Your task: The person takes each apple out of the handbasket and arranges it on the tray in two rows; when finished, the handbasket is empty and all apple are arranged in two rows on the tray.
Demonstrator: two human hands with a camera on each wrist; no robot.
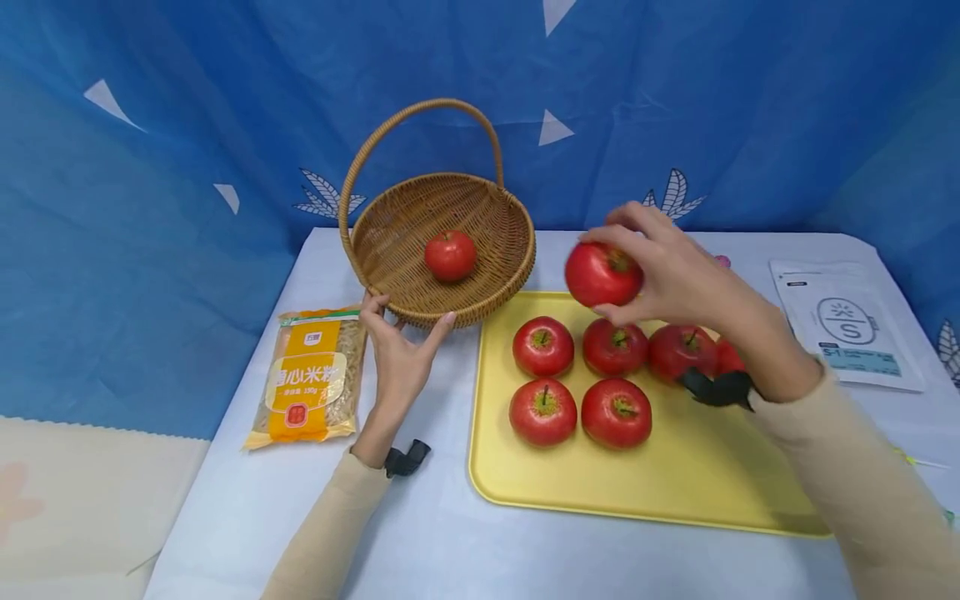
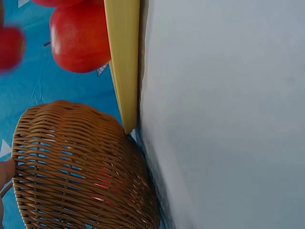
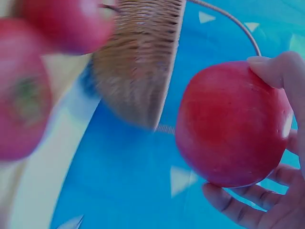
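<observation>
My right hand (image 1: 667, 267) grips a red apple (image 1: 600, 273) above the far side of a yellow tray (image 1: 697, 467). Thumb and fingers wrap that apple's side in the right wrist view. With my left hand (image 1: 401, 358) I hold the near rim of a round wicker basket (image 1: 390, 242), tipped so its inside faces me. One red apple (image 1: 450, 255) lies inside the basket. Several more apples (image 1: 542, 412) stand on the tray in two rows, some partly hidden behind my right wrist. The basket's woven underside (image 2: 76, 162) fills the lower left of the left wrist view.
A yellow-labelled food packet (image 1: 307, 375) lies left of my left hand. At the right, beyond the tray, is a white pouch (image 1: 847, 325). A blue patterned cloth (image 1: 637, 83) hangs behind the white table (image 1: 427, 533).
</observation>
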